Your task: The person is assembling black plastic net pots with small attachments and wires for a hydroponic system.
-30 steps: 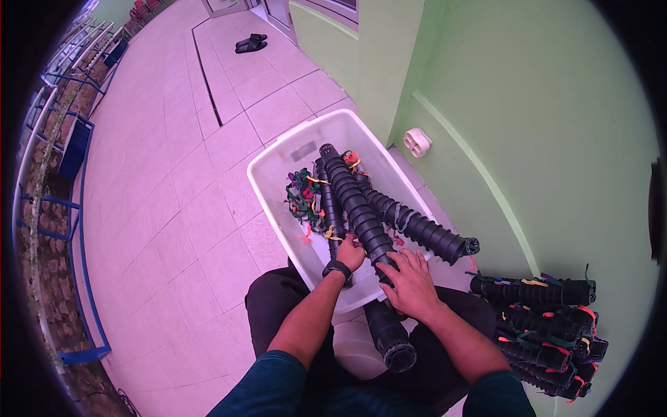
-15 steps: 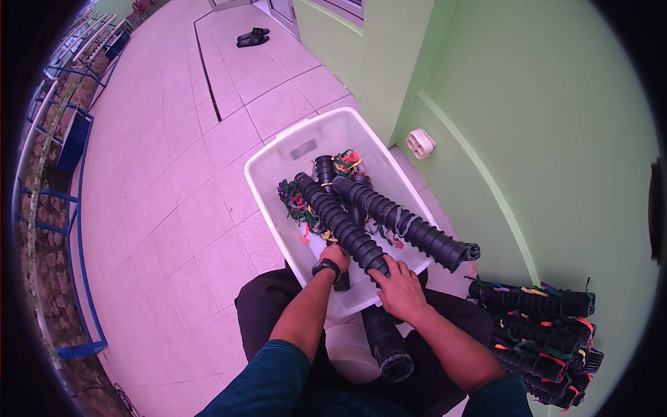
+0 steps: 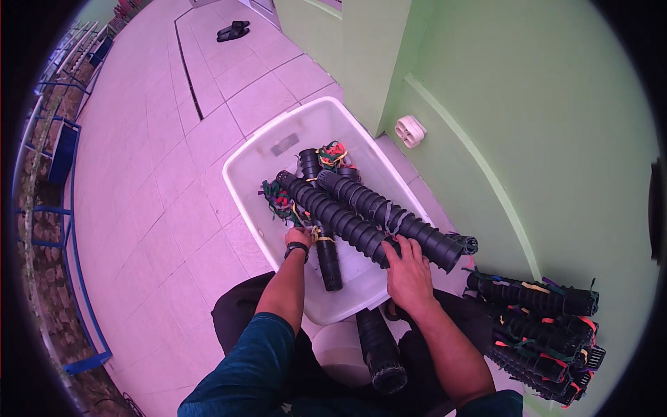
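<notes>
A long stack of nested black ribbed pots (image 3: 333,212) lies aslant in the white plastic tub (image 3: 240,198). My right hand (image 3: 410,274) is closed over its near end. Beside it rests a second such stack (image 3: 385,215), tied round with a grey strip and jutting over the tub's right rim. My left hand (image 3: 299,238) reaches into the tub by a bunch of coloured strips (image 3: 279,198); its fingers look curled, but what they hold is hidden. Next to that hand, a thinner black stack (image 3: 326,260) is tied with a yellow strip. More coloured strips (image 3: 332,154) lie farther back.
Another black stack (image 3: 381,354) leans between my legs by a pale round container (image 3: 340,351). Tied stacks (image 3: 542,333) are piled by the green wall (image 3: 542,125) at right. A white socket (image 3: 410,131) juts from the wall. Black sandals (image 3: 233,30) lie far off; blue railings (image 3: 66,153) run along the left.
My left hand has moved left and farther into the tub, away from the thinner stack, which now shows more. My right hand stays on the long stack's near end. The whole view has shifted slightly.
</notes>
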Demonstrator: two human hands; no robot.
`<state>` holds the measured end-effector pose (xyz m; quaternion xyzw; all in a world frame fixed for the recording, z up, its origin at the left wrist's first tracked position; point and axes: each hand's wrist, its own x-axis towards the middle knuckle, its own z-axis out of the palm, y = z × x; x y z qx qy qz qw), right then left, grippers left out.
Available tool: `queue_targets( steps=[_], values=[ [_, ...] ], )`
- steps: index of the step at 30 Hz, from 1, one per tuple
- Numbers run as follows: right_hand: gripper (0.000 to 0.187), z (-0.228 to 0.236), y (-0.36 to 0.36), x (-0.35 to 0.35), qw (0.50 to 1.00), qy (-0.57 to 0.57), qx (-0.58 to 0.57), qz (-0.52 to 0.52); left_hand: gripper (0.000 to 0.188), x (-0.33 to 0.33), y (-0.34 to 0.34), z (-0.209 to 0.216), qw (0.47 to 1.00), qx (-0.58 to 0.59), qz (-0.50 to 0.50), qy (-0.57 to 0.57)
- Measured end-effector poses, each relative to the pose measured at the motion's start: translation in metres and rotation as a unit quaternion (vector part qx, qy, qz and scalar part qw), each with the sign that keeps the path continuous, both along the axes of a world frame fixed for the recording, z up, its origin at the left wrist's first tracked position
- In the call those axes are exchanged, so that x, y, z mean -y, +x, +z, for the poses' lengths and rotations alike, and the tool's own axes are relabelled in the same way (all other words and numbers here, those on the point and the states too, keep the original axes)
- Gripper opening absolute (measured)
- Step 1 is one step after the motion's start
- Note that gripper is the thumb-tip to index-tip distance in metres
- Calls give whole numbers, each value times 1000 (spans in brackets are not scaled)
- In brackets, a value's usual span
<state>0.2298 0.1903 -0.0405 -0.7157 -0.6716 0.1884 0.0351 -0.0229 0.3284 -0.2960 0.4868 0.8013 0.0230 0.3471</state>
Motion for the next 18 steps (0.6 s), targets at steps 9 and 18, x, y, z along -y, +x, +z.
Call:
queue_targets(
  steps=[9, 18],
  values=[
    [26, 7, -15, -21, 902, 54, -412, -115, 27, 13, 19, 164, 912, 311, -73, 257],
    [37, 39, -11, -20, 696, -86, -680, -215, 18, 106, 81, 296, 847, 295, -275, 345]
  ],
)
